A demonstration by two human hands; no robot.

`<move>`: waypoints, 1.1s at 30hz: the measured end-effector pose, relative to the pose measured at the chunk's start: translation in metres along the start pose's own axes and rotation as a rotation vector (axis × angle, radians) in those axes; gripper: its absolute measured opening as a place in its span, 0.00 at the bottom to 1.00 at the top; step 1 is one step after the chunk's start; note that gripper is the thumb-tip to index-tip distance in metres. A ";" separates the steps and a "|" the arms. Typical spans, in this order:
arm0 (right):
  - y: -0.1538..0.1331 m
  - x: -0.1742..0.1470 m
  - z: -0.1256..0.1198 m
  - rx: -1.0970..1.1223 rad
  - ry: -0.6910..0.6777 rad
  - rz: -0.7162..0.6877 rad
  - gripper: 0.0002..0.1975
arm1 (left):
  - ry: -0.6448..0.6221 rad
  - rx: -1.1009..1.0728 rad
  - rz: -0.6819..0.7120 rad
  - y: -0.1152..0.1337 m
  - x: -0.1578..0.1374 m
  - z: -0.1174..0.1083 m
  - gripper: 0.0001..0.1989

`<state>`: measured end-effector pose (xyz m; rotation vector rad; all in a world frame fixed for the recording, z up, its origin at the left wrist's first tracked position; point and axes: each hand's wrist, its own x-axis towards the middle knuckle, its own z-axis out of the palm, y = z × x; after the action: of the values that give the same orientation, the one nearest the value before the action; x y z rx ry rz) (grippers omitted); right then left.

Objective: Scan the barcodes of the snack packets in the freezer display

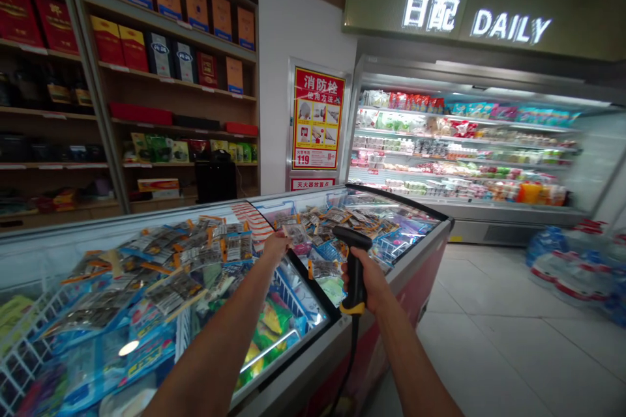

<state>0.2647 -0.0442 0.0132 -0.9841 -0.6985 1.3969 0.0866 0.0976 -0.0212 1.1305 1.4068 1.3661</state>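
My right hand (366, 277) is wrapped round the handle of a black and yellow barcode scanner (356, 267), its head tilted up to the left and its cable hanging down. My left hand (276, 245) reaches forward over the chest freezer (411, 254), fingers pinched at the edge of a small clear plastic packet (297, 234). Many similar packets (195, 247) with dark labels and orange edges lie spread over the freezer's glass top. Bagged frozen goods (274, 322) and white wire baskets (288, 293) show through the glass.
Wooden shelves (171, 88) with boxed goods stand at the left. A red fire hydrant sign (319, 118) is on the wall ahead. A lit open fridge (464, 205) fills the back right. Shrink-wrapped water bottles (572, 267) stand on the tiled floor (479, 339) at the right.
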 end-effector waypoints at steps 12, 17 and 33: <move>0.014 0.000 0.042 0.024 -0.149 0.105 0.13 | 0.113 -0.490 -0.111 -0.001 -0.003 -0.035 0.12; 0.022 0.000 0.043 0.013 -0.164 0.118 0.14 | 0.108 -0.564 -0.118 0.001 -0.004 -0.036 0.10; 0.021 0.004 0.051 -0.022 -0.136 0.089 0.13 | 0.461 -0.495 -0.088 0.001 0.022 -0.089 0.12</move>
<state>0.2106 -0.0343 0.0173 -0.9532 -0.7795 1.5475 -0.0050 0.0985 -0.0165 0.4410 1.2942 1.8541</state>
